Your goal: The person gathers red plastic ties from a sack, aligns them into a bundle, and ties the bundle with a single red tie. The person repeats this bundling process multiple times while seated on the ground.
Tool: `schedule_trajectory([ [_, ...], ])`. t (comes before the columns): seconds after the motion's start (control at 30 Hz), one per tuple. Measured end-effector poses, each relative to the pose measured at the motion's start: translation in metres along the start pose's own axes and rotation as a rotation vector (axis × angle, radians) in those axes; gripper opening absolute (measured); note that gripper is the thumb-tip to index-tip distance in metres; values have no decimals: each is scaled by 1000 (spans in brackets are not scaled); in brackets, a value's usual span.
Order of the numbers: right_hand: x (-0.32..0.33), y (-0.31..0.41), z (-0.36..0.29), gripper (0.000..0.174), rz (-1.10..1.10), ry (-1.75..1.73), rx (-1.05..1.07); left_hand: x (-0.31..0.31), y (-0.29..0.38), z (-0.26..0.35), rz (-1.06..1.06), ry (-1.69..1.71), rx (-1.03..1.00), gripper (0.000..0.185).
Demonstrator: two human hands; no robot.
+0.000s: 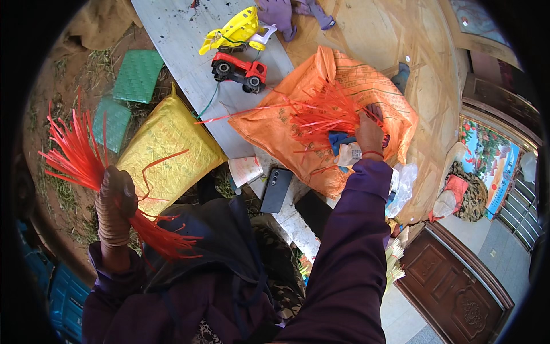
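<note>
My left hand (116, 198), in a dark-coated work glove with a knitted cuff, is closed around the middle of a bundle of red plastic strips (77, 159). The strips fan out above and below the fist. To the right, my right hand (370, 135) reaches down to a second pile of red strips (322, 114) on an orange woven sack (266, 124). Its fingers are hidden, so I cannot tell whether they grip anything. Beside that hand lie a dark purple item (374, 111), a blue piece (339, 141) and a whitish piece with printing (349, 155).
A plump yellow woven sack (172, 142) sits between my hands. Near it are a paper cup (245, 171), a smartphone (277, 189), a red toy truck (240, 71) and a yellow toy (236, 30). Purple gloves (279, 17) and green woven pieces (138, 75) lie farther off.
</note>
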State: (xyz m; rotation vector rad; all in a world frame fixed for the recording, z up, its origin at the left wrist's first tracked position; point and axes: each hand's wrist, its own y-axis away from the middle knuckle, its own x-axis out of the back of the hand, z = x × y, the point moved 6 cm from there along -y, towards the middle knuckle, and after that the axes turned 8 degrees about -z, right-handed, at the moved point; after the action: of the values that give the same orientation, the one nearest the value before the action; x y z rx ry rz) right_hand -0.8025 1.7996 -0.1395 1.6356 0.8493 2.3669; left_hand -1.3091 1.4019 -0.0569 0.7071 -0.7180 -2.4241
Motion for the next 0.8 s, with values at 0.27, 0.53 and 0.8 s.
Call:
schedule_trajectory([
  [0.27, 35, 29, 7, 38, 297, -38, 184, 10, 3, 10, 12, 34, -62, 37],
  [0.53, 59, 60, 40, 19, 76, 191, -92, 33, 16, 13, 60, 64, -78, 35],
  [0.8, 99, 102, 65, 25, 67, 90, -174, 63, 40, 28, 55, 103, -117, 36],
])
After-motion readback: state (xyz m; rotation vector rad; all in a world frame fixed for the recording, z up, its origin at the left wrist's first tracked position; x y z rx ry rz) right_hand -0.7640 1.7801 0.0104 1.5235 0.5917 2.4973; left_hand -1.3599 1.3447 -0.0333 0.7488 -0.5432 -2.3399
